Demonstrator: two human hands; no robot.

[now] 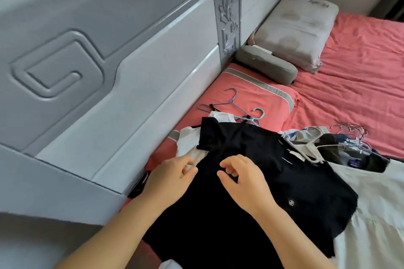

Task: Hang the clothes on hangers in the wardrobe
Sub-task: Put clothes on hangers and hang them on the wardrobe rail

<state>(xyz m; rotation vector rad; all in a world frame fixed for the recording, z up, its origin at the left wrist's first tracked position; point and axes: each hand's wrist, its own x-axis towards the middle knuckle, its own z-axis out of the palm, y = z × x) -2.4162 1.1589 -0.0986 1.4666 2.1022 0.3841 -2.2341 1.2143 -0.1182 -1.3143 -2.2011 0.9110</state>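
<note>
Both hands work over a black garment (251, 181) spread on the bed (360, 76), close to the grey headboard (109, 61). The left hand (172, 176) lies at the garment's left edge with its fingers curled toward a pale, whitish cloth (197, 156) that peeks out there; the fingertips sit right at the seam between the two fabrics, so it cannot be told whether they pinch anything. The right hand (242, 176) hovers over the middle of the black garment, fingers bent and thumb drawn toward them; whether fabric is caught between them is hidden by the dark cloth.

The garment's lower part runs out of the bottom of the view, and a white sheet (371, 214) lies under its right side. Two blue hangers (231, 107) rest on the red pillow (251, 94) just beyond the garment, their lower bars partly covered by white fabric and a black strap. To the right, a heap of clothes (328, 146) is tangled with clear hangers (354, 135); the separate items there are hard to make out. Farther off sit a grey cushion (266, 65) and a pale pillow (301, 28). The wardrobe does not appear in the view
</note>
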